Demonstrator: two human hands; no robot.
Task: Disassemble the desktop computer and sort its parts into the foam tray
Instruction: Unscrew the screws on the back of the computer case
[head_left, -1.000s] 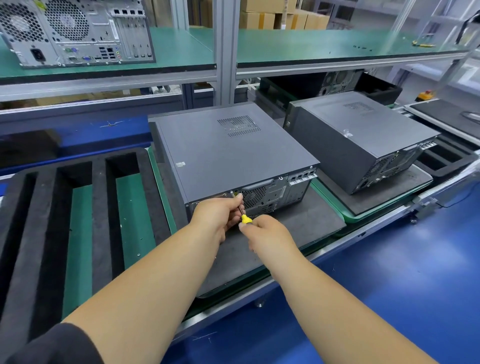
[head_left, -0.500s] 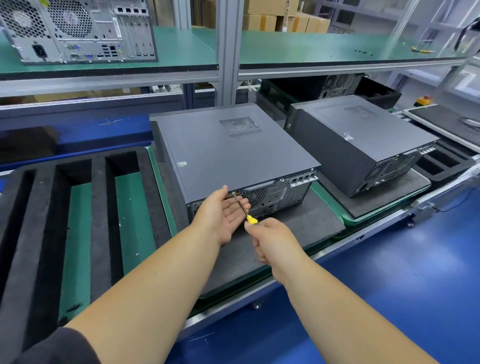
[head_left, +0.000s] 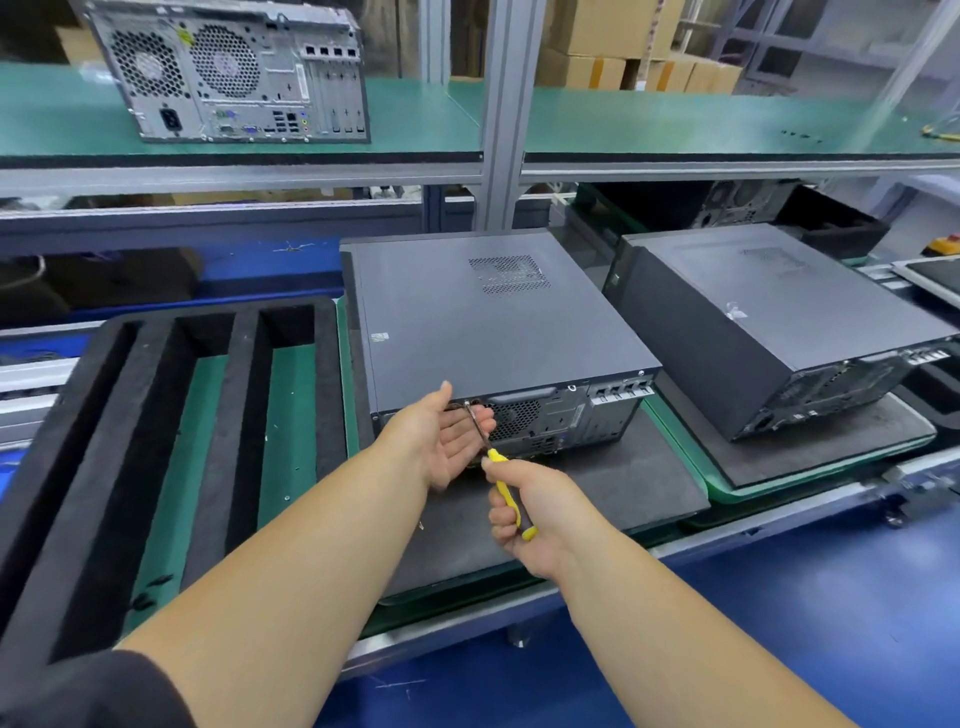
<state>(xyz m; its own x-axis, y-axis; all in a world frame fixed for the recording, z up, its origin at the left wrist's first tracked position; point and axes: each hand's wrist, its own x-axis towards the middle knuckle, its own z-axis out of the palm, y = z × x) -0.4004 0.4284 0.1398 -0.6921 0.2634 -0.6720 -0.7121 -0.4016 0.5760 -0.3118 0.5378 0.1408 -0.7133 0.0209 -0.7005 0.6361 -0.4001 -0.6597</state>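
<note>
Loosening: my right hand (head_left: 524, 512) clamps the yellow-handled screwdriver (head_left: 506, 491), tip at the rear panel.
Left hand (head_left: 449, 439): fingers apart, cupped under the tip.
Case: dark grey metal desktop computer (head_left: 488, 322), near bench front edge; probably heavy, stiff; lift by its sides.
Tray: black foam tray (head_left: 236, 436), left.

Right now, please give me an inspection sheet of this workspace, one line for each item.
Surface: dark foam mat on a green-edged pallet; blue floor below.
Job's things: desktop computer lies flat on the mat, cover on, rear panel toward the person; foam tray to its left, slots showing only small specks.
Clutter: second computer on the next pallet to the right.
Grippers: left hand open, palm up under the screwdriver tip; right hand grips the yellow screwdriver, tip at the rear panel's top edge.
Cables: nothing seen.
Surroundings: bare chassis on the green upper shelf; cardboard boxes behind.
</note>
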